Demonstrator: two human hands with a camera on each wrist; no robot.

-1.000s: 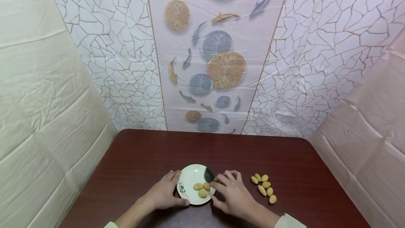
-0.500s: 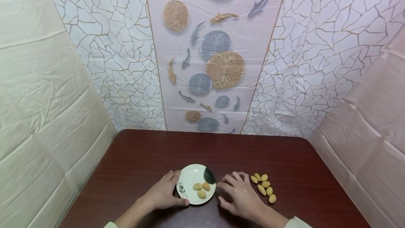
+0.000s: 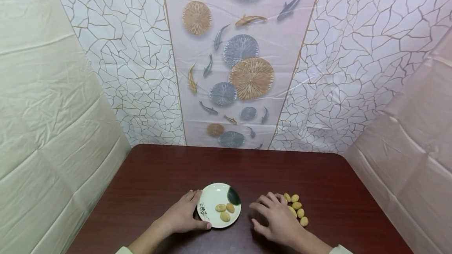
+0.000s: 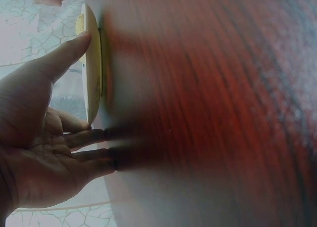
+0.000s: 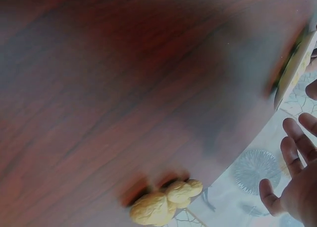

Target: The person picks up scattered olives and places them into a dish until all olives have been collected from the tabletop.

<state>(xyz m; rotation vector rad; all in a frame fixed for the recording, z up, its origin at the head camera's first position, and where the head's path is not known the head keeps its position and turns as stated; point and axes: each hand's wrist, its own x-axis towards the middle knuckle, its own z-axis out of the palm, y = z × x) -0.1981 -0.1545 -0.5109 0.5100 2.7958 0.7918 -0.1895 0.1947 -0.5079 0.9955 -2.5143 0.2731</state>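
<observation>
A small white plate (image 3: 214, 198) with a dark green patch and a floral sprig lies on the table. My left hand (image 3: 182, 214) holds it at the left, thumb on the near rim; in the left wrist view the index fingertip meets the rim (image 4: 92, 88) and other fingertips reach the tabletop. On the plate sit 3 yellow-brown, wrinkled oval pieces (image 3: 225, 216) like dried fruit. My right hand (image 3: 279, 218) hovers, empty and loosely curved, between the plate and several similar oval pieces (image 3: 297, 205) on the right, partly covering them in the head view.
The dark red-brown wooden table (image 3: 169, 171) has a glossy top. A patterned cloth (image 3: 226, 50) hangs behind its far edge, and beige cloth walls (image 3: 406, 140) flank it on both sides.
My right hand has drawn away from the plate to the right, toward the loose oval pieces, leaving a piece at the plate's right side. The left hand and the plate stay put.
</observation>
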